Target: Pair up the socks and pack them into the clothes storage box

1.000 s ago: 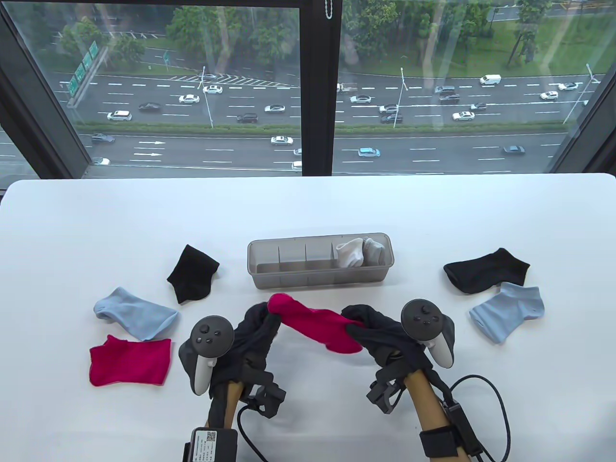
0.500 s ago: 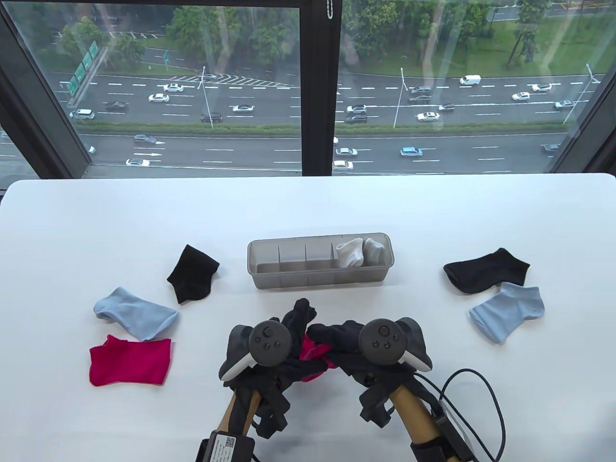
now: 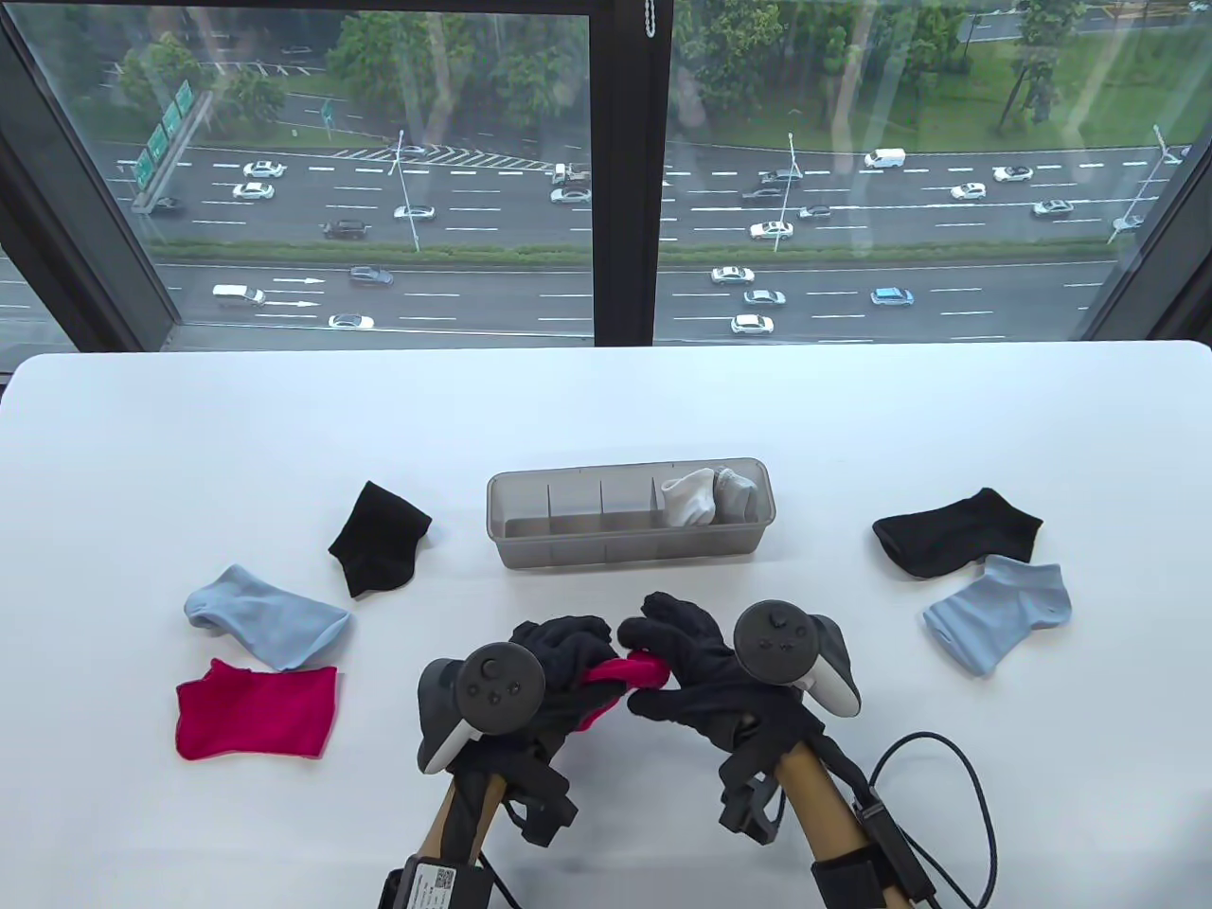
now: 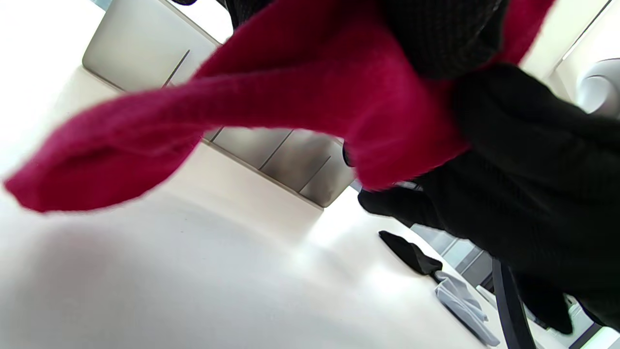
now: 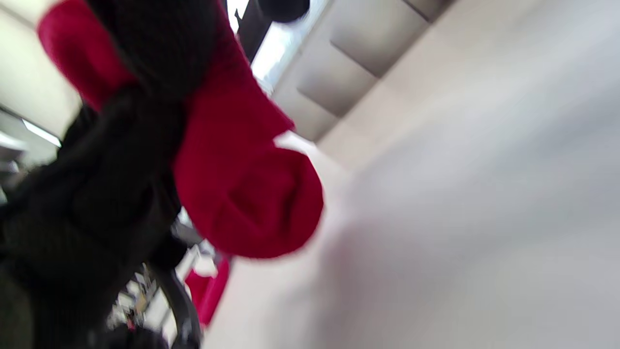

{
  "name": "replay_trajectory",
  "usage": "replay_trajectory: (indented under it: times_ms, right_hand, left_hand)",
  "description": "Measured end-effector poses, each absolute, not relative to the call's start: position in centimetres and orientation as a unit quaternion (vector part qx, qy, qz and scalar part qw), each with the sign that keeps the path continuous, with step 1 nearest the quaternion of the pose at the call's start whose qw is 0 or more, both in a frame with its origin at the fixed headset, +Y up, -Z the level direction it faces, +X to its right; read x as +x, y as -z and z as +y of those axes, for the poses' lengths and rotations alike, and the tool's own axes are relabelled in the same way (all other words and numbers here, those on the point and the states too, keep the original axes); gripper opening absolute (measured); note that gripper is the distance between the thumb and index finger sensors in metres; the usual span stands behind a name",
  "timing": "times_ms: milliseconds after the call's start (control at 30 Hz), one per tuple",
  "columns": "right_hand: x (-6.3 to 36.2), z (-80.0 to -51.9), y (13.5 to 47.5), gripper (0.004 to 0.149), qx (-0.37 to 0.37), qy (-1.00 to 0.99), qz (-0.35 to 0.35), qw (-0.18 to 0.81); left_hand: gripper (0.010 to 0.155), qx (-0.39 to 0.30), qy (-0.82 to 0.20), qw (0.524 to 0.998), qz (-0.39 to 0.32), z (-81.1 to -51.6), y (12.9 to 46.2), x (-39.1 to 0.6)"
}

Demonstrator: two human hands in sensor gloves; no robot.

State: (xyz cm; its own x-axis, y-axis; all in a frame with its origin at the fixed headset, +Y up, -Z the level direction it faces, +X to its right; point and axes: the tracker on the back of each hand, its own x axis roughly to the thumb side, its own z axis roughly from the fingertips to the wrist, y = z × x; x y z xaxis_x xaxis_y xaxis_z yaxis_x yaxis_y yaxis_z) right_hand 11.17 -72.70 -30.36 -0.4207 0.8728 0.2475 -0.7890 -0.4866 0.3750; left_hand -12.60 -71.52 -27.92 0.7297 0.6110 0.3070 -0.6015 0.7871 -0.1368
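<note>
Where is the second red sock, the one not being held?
In the table view the loose red sock lies flat at the table's front left, just below the light blue sock and left of the left hand.

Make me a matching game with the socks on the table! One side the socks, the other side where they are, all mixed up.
Socks:
1. white socks
2. red sock in the hands
3. flat red sock
4. right black sock

Places:
A. near the table's left front, below a light blue sock
B. between the left hand and the right hand
C. in the right end of the storage box
D. on the right, just above the other light blue sock

Pairs: 1-C, 2-B, 3-A, 4-D
</note>
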Motion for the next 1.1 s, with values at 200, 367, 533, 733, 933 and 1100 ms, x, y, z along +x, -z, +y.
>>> replay_trajectory:
  times_ms: [200,367,533,733,933,1100]
  right_hand:
    - [12.4,-71.5,30.2,0.040,0.170,-0.837,0.000,0.520]
    - [14.6,-70.5,30.1,0.040,0.110,-0.820,-0.077,0.557]
    - [14.6,-71.0,30.2,0.042,0.103,-0.835,-0.070,0.535]
    - [13.9,-70.7,30.0,0.042,0.144,-0.839,-0.030,0.523]
    - [12.8,-70.2,29.6,0.043,0.184,-0.877,-0.038,0.443]
    - [11.1,-70.2,29.3,0.048,0.241,-0.850,0.060,0.464]
  left_hand:
    - [0.053,-0.119,-0.215,0.956,-0.161,-72.9,28.8,-12.4]
    - [0.048,-0.120,-0.148,0.980,-0.061,-73.9,29.5,-13.9]
    - [0.046,-0.070,-0.171,0.982,-0.036,-73.6,29.5,-14.4]
    - [0.066,-0.140,-0.170,0.972,-0.083,-73.3,29.2,-13.5]
    - [0.085,-0.069,-0.257,0.951,-0.155,-71.5,28.1,-12.7]
    - [0.057,0.019,-0.293,0.939,-0.177,-70.2,27.3,-11.2]
